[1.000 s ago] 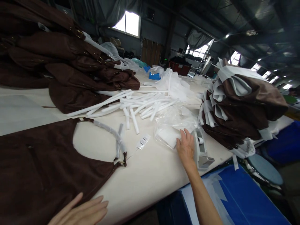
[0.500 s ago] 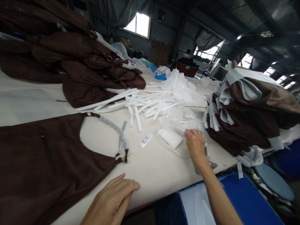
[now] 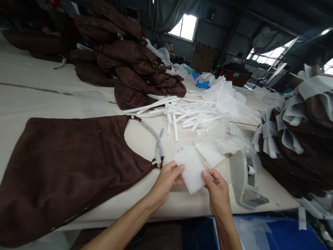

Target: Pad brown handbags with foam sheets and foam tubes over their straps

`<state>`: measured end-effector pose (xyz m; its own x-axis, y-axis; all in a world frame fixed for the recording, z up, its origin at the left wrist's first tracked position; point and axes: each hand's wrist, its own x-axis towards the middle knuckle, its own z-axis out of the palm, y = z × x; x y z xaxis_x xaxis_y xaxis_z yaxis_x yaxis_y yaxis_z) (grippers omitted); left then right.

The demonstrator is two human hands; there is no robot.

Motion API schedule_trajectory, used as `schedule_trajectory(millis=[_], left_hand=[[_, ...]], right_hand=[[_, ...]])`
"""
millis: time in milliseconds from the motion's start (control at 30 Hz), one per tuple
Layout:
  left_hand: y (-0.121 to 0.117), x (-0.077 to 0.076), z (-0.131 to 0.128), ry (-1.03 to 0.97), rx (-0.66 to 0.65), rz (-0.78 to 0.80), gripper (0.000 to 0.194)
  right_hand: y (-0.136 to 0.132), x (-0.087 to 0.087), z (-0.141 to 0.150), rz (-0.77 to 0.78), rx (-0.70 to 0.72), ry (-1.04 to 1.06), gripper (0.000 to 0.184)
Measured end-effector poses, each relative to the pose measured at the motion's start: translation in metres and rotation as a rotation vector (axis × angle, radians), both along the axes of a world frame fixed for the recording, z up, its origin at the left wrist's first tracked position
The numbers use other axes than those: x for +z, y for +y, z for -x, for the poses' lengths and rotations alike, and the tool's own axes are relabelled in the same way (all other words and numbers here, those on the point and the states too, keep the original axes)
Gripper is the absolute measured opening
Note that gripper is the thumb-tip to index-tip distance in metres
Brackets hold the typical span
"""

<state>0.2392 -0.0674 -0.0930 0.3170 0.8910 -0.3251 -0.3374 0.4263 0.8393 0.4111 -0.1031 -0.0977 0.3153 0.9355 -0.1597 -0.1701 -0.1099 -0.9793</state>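
A thin white foam sheet (image 3: 191,170) is held up between my two hands over the table's front part. My left hand (image 3: 169,180) pinches its left edge, and my right hand (image 3: 215,182) pinches its lower right edge. Part of a white tag with barcodes (image 3: 180,149) shows at the sheet's top corner. Left of my hands a dark brown bag (image 3: 75,163) lies flat, its wrapped strap (image 3: 153,132) curving close to my left hand. Behind the sheet rests a clear plastic bag (image 3: 229,135) with more white sheets (image 3: 211,154) in it.
A grey tape dispenser (image 3: 240,178) stands right of my hands. White foam tubes (image 3: 174,126) lie in a heap behind. Stacked brown bags rise at the back left (image 3: 135,66) and right (image 3: 275,170). Below the table edge is a blue bin (image 3: 288,232).
My right hand has come back from the plastic bag with a foam sheet. My left hand has moved up and taken hold of it too. The view has swung left.
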Motion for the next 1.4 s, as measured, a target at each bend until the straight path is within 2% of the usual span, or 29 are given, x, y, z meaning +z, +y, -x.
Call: schedule_trajectory(millis=[100,167,267,367,433,533,567,600,633,700,767,833,900,1033,1133,1200,1267,1400], left_hand=[[0.0,-0.008,0.008,0.067,0.007,-0.029,0.046],[0.0,-0.012,0.013,0.081,0.005,-0.032,0.046],[0.0,-0.017,0.018,0.085,0.078,-0.004,0.048],[-0.002,-0.02,0.023,0.089,0.179,0.038,0.048],[-0.006,-0.02,0.026,0.106,0.229,0.051,0.047],[-0.012,-0.018,0.024,0.127,0.234,0.047,0.043],[-0.014,-0.017,0.022,0.127,0.23,0.044,0.042],[-0.016,-0.017,0.02,0.126,0.231,0.039,0.042],[-0.018,-0.017,0.017,0.123,0.229,0.032,0.042],[-0.02,-0.018,0.011,0.108,0.194,0.016,0.042],[-0.021,-0.019,0.009,0.104,0.122,-0.012,0.043],[-0.021,-0.019,0.015,0.174,0.058,-0.1,0.043],[-0.019,-0.016,0.03,0.382,0.053,-0.29,0.039],[-0.002,-0.008,0.067,1.062,0.097,-0.724,0.026],[0.014,-0.009,0.083,1.397,-0.071,-0.846,0.028],[0.024,-0.012,0.089,1.445,-0.206,-0.888,0.017],[0.031,-0.015,0.093,1.388,-0.268,-0.947,0.007],[0.038,-0.011,0.107,1.177,-0.306,-1.041,0.016]], right_hand=[[-0.001,-0.004,0.006,0.05,0.083,0.17,0.032],[-0.001,-0.006,0.01,0.072,0.085,0.167,0.032],[-0.001,-0.011,0.012,0.058,0.066,-0.082,0.033],[0.004,-0.011,-0.004,0.022,-0.002,-0.335,0.036],[0.013,-0.005,-0.026,0.0,-0.112,-0.499,0.039],[0.024,0.013,-0.054,-0.108,-0.383,-0.844,0.052],[0.025,0.018,-0.058,-0.136,-0.445,-0.918,0.058],[0.025,0.022,-0.057,-0.139,-0.445,-0.935,0.06],[0.022,0.023,-0.051,-0.112,-0.378,-0.889,0.06],[0.014,0.019,-0.03,0.001,-0.081,-0.639,0.056],[0.005,0.006,-0.002,0.107,0.238,-0.313,0.053],[0.0,-0.01,0.019,0.161,0.389,-0.061,0.049],[-0.001,-0.024,0.027,0.163,0.351,0.072,0.044],[0.005,-0.041,0.01,0.127,0.059,0.15,0.044],[0.01,-0.044,-0.001,0.134,0.004,0.176,0.045],[0.012,-0.04,0.001,0.145,0.04,0.196,0.044],[0.016,-0.032,0.008,0.139,0.118,0.237,0.041],[0.037,-0.016,0.032,0.127,0.369,0.346,0.039]])
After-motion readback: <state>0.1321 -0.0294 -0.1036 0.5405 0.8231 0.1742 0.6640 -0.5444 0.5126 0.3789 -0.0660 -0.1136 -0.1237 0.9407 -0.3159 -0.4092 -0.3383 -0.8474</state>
